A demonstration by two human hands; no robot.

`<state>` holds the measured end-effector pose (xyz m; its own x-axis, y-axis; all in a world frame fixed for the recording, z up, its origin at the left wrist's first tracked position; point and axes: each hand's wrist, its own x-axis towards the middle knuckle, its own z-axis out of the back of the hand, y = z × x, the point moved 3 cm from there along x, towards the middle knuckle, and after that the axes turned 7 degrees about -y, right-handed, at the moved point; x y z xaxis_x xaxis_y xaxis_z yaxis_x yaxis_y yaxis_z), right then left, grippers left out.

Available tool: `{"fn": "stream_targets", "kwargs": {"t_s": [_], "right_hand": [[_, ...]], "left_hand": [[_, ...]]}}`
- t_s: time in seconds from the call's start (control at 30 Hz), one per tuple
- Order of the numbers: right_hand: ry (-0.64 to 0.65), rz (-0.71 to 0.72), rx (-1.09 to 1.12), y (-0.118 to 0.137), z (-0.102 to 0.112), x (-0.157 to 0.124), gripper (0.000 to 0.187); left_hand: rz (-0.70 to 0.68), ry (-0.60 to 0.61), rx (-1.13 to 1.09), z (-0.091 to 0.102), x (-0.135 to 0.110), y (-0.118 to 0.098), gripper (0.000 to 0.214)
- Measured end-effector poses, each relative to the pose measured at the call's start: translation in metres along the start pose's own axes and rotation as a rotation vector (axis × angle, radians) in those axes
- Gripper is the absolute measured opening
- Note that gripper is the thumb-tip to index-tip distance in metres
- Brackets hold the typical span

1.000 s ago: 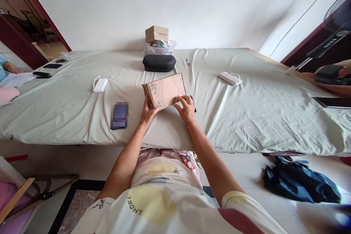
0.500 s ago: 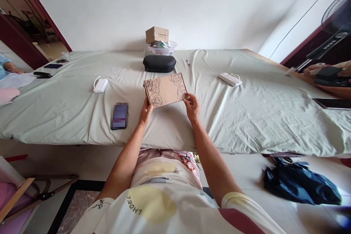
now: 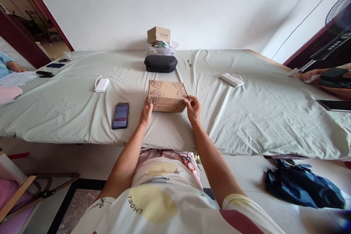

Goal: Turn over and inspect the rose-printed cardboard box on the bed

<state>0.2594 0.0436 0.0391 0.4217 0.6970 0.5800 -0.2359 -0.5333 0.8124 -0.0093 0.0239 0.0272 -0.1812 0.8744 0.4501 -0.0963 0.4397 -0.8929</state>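
Note:
A brown cardboard box [image 3: 167, 93] with dark scribbled circles at its corners is between my hands, above the cloth-covered table. My left hand [image 3: 146, 112] grips its left side, thumb on the near face and fingers hidden behind. At the right edge, my right hand [image 3: 193, 108] pinches the box between thumb and fingers. Its top and near side both face me. Just beyond the box lies a black zip case [image 3: 160, 64]. To the left of my left hand is a phone [image 3: 120, 116] with a blurred screen.
White handled blocks lie left [image 3: 102, 85] and right [image 3: 231, 79]. A pen [image 3: 189, 63] lies behind. By the wall, a clear plastic basket [image 3: 172, 49] stands with a small carton [image 3: 158, 34]. Other people's hands show at far left [image 3: 17, 67] and far right [image 3: 311, 75]. A dark bag [image 3: 304, 186] is on the floor.
The box has tipped and levelled out, so its near side now shows below the top face. Both hands have kept hold of it.

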Motion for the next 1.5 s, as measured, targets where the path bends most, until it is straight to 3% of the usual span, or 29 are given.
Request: {"fn": "stream_targets", "kwargs": {"t_s": [0.23,0.37,0.6,0.87,1.07,1.2,1.5], "right_hand": [[0.077,0.019,0.032,0.003,-0.007,-0.005,0.044],[0.097,0.070,-0.010,0.001,-0.014,-0.012,0.045],[0.151,0.118,-0.087,0.013,-0.025,-0.029,0.050],[0.359,0.161,-0.104,0.029,-0.043,-0.051,0.048],[0.421,0.265,-0.175,0.036,-0.047,-0.055,0.047],[0.366,0.239,-0.209,0.032,-0.043,-0.050,0.047],[-0.001,0.083,-0.142,-0.013,-0.012,-0.016,0.049]], "left_hand": [[0.133,-0.136,0.304,0.004,0.004,0.017,0.074],[0.192,-0.207,0.364,0.003,0.007,0.034,0.082],[-0.032,-0.154,0.264,-0.002,0.002,0.028,0.103],[-0.248,0.076,0.341,-0.017,-0.007,0.001,0.079],[-0.326,0.119,0.327,-0.025,-0.010,-0.006,0.075],[-0.304,0.084,0.308,-0.022,-0.010,-0.005,0.072],[-0.276,0.029,0.244,-0.015,-0.010,-0.006,0.069]]}}
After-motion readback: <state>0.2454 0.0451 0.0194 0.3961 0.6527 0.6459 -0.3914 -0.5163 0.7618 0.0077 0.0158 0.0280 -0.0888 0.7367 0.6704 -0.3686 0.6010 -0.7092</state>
